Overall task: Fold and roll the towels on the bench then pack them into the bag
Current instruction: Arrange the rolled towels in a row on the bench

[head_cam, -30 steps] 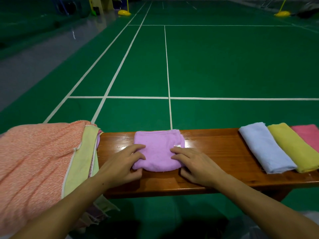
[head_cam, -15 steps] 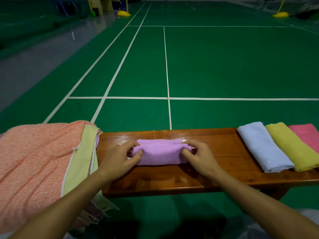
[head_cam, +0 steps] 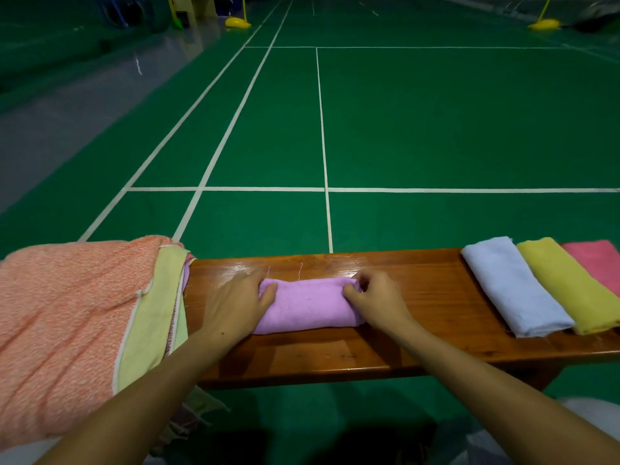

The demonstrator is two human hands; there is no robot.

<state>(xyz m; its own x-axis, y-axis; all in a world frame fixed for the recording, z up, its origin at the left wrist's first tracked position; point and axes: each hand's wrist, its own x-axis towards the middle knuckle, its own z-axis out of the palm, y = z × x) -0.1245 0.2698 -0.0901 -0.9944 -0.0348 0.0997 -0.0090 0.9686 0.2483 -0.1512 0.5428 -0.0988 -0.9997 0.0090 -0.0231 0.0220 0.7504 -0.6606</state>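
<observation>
Two hands clamp the purple towel [head_cam: 307,305] mid-bench [head_cam: 419,307], left hand [head_cam: 236,305] curled round one end and right hand [head_cam: 374,298] pinching the other, its long axis running straight across between them, each hand equally near.

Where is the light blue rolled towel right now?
The light blue rolled towel lies on the wooden bench, right side of the head view, touching the yellow rolled towel.

The person's left hand [head_cam: 238,305] and right hand [head_cam: 377,302] are bare, with no rings or watch showing. Both forearms are uncovered, no sleeves in view near the bench [head_cam: 419,290].
</observation>
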